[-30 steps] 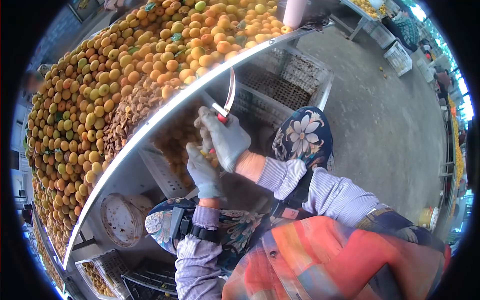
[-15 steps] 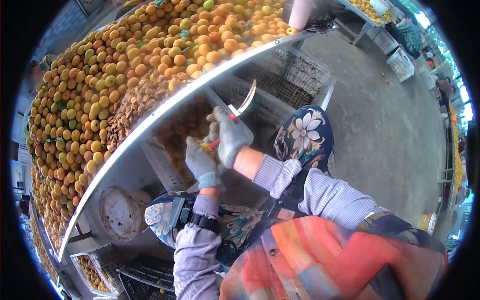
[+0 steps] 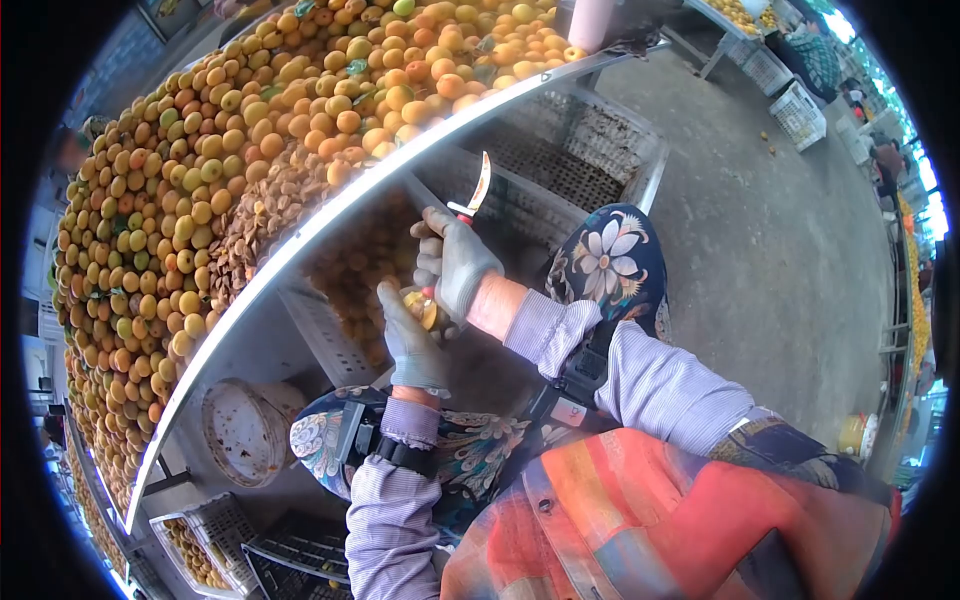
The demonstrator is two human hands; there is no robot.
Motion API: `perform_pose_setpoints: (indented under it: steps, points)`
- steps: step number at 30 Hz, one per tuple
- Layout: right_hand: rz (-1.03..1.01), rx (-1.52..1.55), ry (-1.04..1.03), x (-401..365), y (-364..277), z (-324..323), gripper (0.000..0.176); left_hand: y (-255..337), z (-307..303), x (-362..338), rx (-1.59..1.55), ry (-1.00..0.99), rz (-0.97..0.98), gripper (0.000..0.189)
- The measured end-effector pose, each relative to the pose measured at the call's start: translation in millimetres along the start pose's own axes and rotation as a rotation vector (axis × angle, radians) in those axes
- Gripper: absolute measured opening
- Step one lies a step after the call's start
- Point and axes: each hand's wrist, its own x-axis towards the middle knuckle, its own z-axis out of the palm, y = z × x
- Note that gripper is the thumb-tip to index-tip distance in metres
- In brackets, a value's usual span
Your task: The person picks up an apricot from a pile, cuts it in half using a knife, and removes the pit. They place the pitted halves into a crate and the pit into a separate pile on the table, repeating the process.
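Observation:
My left hand (image 3: 410, 338), in a grey glove, is closed around a yellow apricot (image 3: 428, 314) whose surface looks cut open. Just above and to the right, my gloved right hand (image 3: 458, 264) grips a knife (image 3: 481, 187) with a red handle. Its short curved blade points up and away from the apricot. Both hands are close together over a crate (image 3: 322, 330) below the table edge, with blurred brown and orange fruit inside. Part of the apricot and most of the handle are hidden by fingers.
Many whole apricots (image 3: 170, 210) cover the metal-edged table (image 3: 345, 200), beside a heap of brown pits (image 3: 265, 215). Beneath stand a dirty white bucket (image 3: 245, 430), a crate of small fruit (image 3: 215, 540) and a white crate (image 3: 625, 150). A pink cylinder (image 3: 590, 25) stands at the table corner.
My right hand has drawn slightly up and left, and the knife blade has turned more upright. The left hand has opened toward view, showing more of the apricot.

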Motion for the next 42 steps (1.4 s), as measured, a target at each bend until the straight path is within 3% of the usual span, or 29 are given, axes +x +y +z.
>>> perform_pose_setpoints:
  steps: [2, 6, 8, 11, 15, 17, 18, 20, 24, 26, 27, 30, 34, 36, 39, 42]
  points:
    - [0.027, 0.010, -0.016, 7, 0, -5, 0.027, -2, 1, 1, -0.123, -0.014, -0.108, 0.058]
    - [0.035, 0.029, -0.099, 9, -3, -9, 0.028, -5, 0, 8, -0.178, -0.067, -0.126, 0.053]
    - [0.049, 0.030, -0.144, 12, -6, -13, 0.029, -3, -2, 17, -0.278, -0.042, -0.423, 0.051]
    - [0.093, 0.039, -0.302, 17, -9, -17, 0.029, -11, -14, 22, -0.402, -0.181, -0.506, 0.049]
    - [0.102, -0.043, -0.369, 15, -11, -13, 0.029, 1, -5, 14, -0.378, -0.093, -0.532, 0.048]
    - [0.101, -0.086, -0.388, 10, -11, -8, 0.029, -7, -10, 18, -0.223, -0.179, -0.350, 0.050]
    - [0.075, -0.117, -0.354, 7, -11, -5, 0.026, -8, -6, 21, -0.223, -0.178, -0.347, 0.050]
    - [0.050, -0.155, -0.329, 3, -11, 3, 0.025, -10, 3, 27, -0.109, 0.139, -0.311, 0.054]
    - [-0.071, -0.220, -0.142, 4, -12, 12, 0.025, -18, -14, 38, -0.026, 0.040, -0.086, 0.054]
    - [-0.111, -0.195, -0.072, 9, -13, 11, 0.026, -19, -19, 37, 0.906, -0.138, 0.647, 0.049]
    - [-0.149, -0.212, -0.067, 9, -14, 9, 0.026, -8, -5, 25, 0.362, -0.133, 0.247, 0.042]
    - [-0.185, -0.233, -0.066, 7, -12, 8, 0.027, -12, -3, 26, 0.176, -0.150, 0.091, 0.039]
    - [-0.172, -0.203, -0.039, 11, -13, 6, 0.027, -5, -5, 26, 0.355, -0.172, 0.161, 0.040]
    - [-0.202, -0.225, -0.049, 12, -15, 4, 0.026, -33, -17, 44, 0.547, -0.119, 0.407, 0.039]
    - [-0.259, -0.187, -0.088, 2, -32, 11, 0.027, -18, -15, 30, 0.401, -0.147, 0.371, 0.041]
    - [-0.370, -0.398, -0.102, -4, -44, 7, 0.027, -6, -11, 23, 0.226, -0.186, 0.308, 0.042]
